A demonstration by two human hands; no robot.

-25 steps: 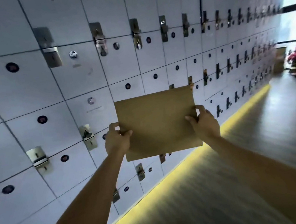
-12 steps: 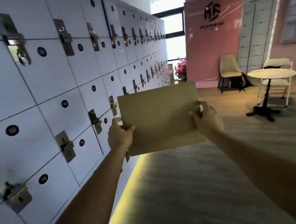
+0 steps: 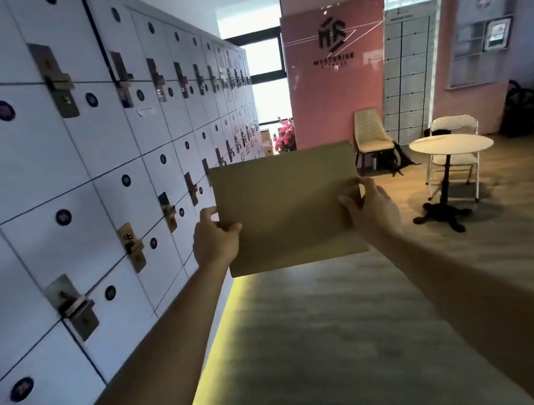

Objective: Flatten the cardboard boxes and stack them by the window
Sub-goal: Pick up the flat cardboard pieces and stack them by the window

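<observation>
A flat brown cardboard box [image 3: 289,209] is held upright in front of me at arm's length. My left hand [image 3: 215,241] grips its left edge, thumb on the near face. My right hand [image 3: 372,207] grips its right edge the same way. The bright window [image 3: 266,81] shows at the far end of the corridor, beyond the top edge of the cardboard. A small brown box [image 3: 266,140] stands on the floor near the window, partly hidden.
A wall of white lockers [image 3: 82,181] runs along my left. A pink wall [image 3: 338,87] stands ahead right, with a beige chair [image 3: 372,138], a round white table [image 3: 451,147] and a white folding chair [image 3: 458,159]. Red flowers [image 3: 285,137] sit by the window. Wooden floor [image 3: 347,329] stretches ahead.
My view has swung right from the lockers to face down the corridor; the window, pink wall and table came into sight. Both hands keep the same grip on the cardboard.
</observation>
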